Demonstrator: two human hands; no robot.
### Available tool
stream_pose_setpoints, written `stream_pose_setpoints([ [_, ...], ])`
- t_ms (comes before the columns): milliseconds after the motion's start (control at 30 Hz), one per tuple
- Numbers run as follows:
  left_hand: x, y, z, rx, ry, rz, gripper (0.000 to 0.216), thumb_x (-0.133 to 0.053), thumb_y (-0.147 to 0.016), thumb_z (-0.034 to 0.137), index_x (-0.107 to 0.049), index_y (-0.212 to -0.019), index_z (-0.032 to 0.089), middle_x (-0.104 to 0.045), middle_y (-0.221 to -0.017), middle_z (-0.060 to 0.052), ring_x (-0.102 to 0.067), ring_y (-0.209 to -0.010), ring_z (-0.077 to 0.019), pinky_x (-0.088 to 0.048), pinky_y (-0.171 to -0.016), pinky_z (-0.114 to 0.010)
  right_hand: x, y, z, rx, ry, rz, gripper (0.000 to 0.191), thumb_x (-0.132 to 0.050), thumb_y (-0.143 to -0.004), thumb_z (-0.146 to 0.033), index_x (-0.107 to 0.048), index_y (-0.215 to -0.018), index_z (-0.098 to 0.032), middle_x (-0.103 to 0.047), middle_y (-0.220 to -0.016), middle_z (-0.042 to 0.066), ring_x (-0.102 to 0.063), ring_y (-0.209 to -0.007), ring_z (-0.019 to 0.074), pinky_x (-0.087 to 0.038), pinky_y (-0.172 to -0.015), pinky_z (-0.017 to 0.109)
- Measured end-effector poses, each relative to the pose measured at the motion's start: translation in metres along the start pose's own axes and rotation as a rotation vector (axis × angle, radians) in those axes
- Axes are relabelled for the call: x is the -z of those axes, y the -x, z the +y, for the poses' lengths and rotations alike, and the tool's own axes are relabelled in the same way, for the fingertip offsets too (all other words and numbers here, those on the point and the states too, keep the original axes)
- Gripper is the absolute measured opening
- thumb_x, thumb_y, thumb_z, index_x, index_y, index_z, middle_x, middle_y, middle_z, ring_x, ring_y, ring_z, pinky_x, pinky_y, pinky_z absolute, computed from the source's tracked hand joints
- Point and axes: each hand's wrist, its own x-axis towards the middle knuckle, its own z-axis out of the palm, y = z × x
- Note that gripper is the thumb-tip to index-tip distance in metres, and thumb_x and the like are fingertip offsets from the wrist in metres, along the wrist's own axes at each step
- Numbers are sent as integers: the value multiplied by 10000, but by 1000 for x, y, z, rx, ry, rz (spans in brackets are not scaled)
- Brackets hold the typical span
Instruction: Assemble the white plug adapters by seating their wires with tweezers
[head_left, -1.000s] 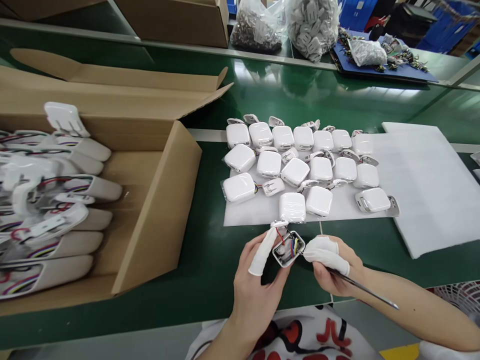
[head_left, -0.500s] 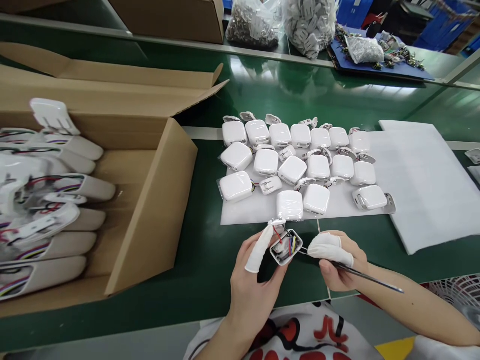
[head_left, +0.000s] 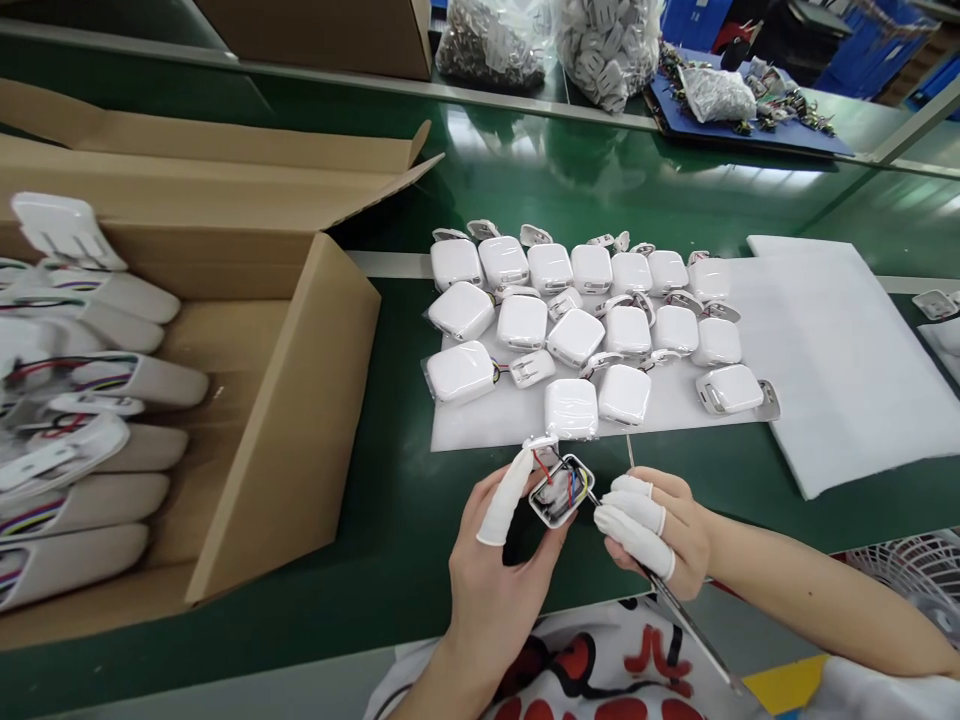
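My left hand (head_left: 491, 570) grips a small white plastic housing (head_left: 553, 518) whose open end faces me. Red, blue, yellow and black wires (head_left: 576, 484) show inside it. A small white plug piece (head_left: 541, 446) hangs on wires by my left index fingertip. Metal tweezers (head_left: 694, 632) are held in my right hand (head_left: 671, 525), their tip at the right rim of the opening; whether it touches a wire I cannot tell. White finger cots cover some fingertips of both hands. Just beyond stand several closed white housings (head_left: 571, 408) in rows, many with plug pieces on wires.
An open cardboard box (head_left: 300, 420) with several white housings stands at left. White foam sheets (head_left: 862, 370) lie at right on the green table (head_left: 300, 625). At the back are plastic bags of parts (head_left: 607, 50) and a blue board (head_left: 697, 115) with small parts.
My right hand has turned, and the tweezers now slant more steeply, their rear end lower and nearer me. My left hand still holds the housing. The whole view has shifted slightly.
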Motion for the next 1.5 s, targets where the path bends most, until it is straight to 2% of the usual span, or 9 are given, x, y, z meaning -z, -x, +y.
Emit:
stream_pose_setpoints([
  [33,0,1,0,-2,-8,3,431,-662,-766,253,-539,-1179,246,-623,-1008,-41,-623,-905,-196,-525,-814,-313,0,-2,-2,-2,22,59,132,-492,-836,-80,-587,-753,-120,-600,-625,71,-568,-552,153,-463,-429,269],
  [100,-1,2,1,-14,-36,7,427,-663,-765,245,-542,-1174,238,-626,-1009,-45,-619,-917,-200,-520,-821,-309,1,-8,-6,-150,56,58,180,-450,-854,-80,-562,-724,-136,-570,-578,49,-525,-507,140,-433,-428,264],
  [267,-2,2,1,-75,-72,37,451,-661,-765,232,-525,-1194,215,-626,-1026,-63,-613,-939,-211,-518,-824,-317,-1,-18,-10,-787,4,14,322,-433,-902,-135,-436,-584,-186,-411,-447,-53,-401,-392,75,-323,-398,199],
  [333,-2,1,1,-101,-69,42,446,-662,-764,221,-525,-1188,209,-630,-1011,-60,-619,-924,-207,-519,-820,-314,-2,-17,-8,-828,-78,51,282,-440,-904,-149,-468,-625,-181,-440,-486,-50,-431,-430,74,-347,-434,189],
  [533,-3,-1,0,-133,-69,52,460,-667,-761,212,-515,-1195,196,-632,-1001,-64,-622,-914,-202,-521,-817,-303,3,-9,-4,-676,-257,95,137,-434,-875,-135,-541,-810,-190,-550,-640,4,-510,-559,120,-420,-505,224],
  [733,-2,-1,-1,-144,-65,46,473,-670,-758,200,-510,-1203,187,-624,-1016,-69,-615,-927,-197,-517,-824,-293,7,-14,-1,-554,-241,16,135,-420,-868,-126,-522,-816,-199,-565,-610,7,-507,-513,123,-427,-467,231],
  [1133,-2,-2,-1,-150,-40,41,472,-672,-754,189,-512,-1198,183,-623,-1000,-71,-616,-922,-198,-516,-824,-301,4,-13,0,-444,-223,51,136,-450,-868,-131,-564,-913,-189,-627,-660,27,-608,-596,139,-520,-526,233],
  [1367,1,-1,-3,-100,-30,17,424,-625,-792,221,-519,-1202,218,-627,-1036,-66,-619,-927,-210,-526,-814,-338,-6,-6,3,71,-43,57,157,-499,-871,-141,-609,-759,-146,-572,-643,46,-583,-601,141,-498,-463,239],
  [1500,0,-1,-3,-130,-20,36,430,-637,-785,205,-518,-1198,200,-624,-1025,-68,-614,-933,-202,-522,-825,-321,-7,-9,2,-56,-52,10,150,-448,-882,-98,-583,-820,-115,-586,-664,74,-552,-582,148,-463,-443,264],
])
